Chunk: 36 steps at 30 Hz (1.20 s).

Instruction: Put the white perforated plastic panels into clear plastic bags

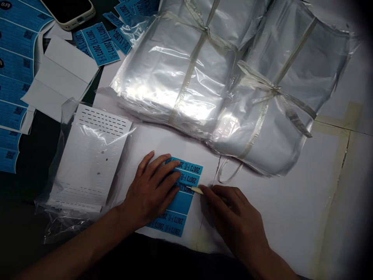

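Note:
A blue label sheet [180, 204] with black print lies on the white paper surface near the front edge. My left hand [151, 186] rests over its left part, fingers spread and pressing on it. My right hand [236, 214] is closed round a slim pale tool [196, 189] like a pen or small knife. Its dark tip touches the right part of the sheet, close to my left fingertips. The hidden left side of the sheet lies under my left hand.
Two tied stacks of clear plastic bags [163, 74] [303, 70] lie behind my hands. A bagged white perforated panel [90, 155] is at left. Beyond it are white folded papers [64, 70], blue labels [101, 46], blue printed sheets [14, 74] and a phone [68, 11].

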Each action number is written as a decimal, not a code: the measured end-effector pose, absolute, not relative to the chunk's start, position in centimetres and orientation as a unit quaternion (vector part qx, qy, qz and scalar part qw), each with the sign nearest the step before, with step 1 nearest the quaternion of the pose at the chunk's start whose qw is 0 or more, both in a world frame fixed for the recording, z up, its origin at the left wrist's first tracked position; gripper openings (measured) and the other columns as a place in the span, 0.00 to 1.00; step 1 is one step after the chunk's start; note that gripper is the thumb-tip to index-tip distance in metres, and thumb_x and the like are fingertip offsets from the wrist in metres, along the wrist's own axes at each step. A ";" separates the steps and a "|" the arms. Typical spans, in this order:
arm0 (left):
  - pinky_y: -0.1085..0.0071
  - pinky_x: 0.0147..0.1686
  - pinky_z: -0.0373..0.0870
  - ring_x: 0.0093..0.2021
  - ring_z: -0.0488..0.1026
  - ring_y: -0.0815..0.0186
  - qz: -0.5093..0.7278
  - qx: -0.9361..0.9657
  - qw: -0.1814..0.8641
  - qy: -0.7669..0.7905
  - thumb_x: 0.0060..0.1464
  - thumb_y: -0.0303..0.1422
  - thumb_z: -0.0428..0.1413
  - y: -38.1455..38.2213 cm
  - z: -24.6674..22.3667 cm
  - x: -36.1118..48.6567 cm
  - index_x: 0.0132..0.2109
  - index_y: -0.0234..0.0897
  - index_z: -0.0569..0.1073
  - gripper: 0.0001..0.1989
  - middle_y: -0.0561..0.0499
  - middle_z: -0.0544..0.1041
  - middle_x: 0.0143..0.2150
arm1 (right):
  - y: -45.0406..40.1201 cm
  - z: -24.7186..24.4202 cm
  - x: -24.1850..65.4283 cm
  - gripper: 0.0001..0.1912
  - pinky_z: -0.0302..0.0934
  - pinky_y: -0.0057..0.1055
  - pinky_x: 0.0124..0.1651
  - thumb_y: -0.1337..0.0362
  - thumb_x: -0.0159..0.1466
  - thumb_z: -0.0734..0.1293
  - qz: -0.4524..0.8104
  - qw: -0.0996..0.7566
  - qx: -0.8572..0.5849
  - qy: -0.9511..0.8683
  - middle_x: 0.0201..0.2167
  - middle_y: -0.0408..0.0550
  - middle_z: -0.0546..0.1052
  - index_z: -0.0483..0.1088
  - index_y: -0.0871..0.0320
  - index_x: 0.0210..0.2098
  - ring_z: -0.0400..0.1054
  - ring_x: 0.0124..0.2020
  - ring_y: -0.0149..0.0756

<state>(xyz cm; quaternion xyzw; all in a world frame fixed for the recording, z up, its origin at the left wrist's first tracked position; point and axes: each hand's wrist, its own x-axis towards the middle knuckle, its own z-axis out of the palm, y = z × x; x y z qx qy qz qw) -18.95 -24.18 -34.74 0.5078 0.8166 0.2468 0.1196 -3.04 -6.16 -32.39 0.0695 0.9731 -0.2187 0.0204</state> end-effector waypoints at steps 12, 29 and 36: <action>0.48 0.64 0.48 0.62 0.57 0.56 0.250 0.507 0.124 0.816 0.56 0.32 0.55 -24.2 -34.7 -19.0 0.51 0.37 0.69 0.14 0.50 0.69 0.58 | -5.8 -31.9 -3.4 0.24 0.62 0.30 0.38 0.76 0.61 0.64 -0.213 0.035 0.042 0.975 0.42 0.51 0.72 0.65 0.57 0.57 0.64 0.42 0.37; 0.48 0.64 0.48 0.62 0.57 0.57 0.259 0.504 0.130 0.813 0.56 0.31 0.55 -24.1 -34.6 -19.1 0.50 0.39 0.70 0.14 0.50 0.69 0.58 | -4.2 -30.4 -3.0 0.22 0.63 0.32 0.36 0.77 0.62 0.61 -0.179 0.063 0.021 0.982 0.43 0.52 0.74 0.66 0.61 0.55 0.64 0.42 0.40; 0.48 0.64 0.49 0.62 0.58 0.57 0.263 0.505 0.122 0.813 0.56 0.31 0.56 -24.1 -34.7 -19.0 0.50 0.40 0.70 0.13 0.50 0.69 0.57 | -3.3 -30.6 -1.6 0.23 0.62 0.31 0.34 0.76 0.62 0.62 -0.161 0.063 0.031 0.984 0.43 0.52 0.74 0.65 0.58 0.56 0.65 0.42 0.40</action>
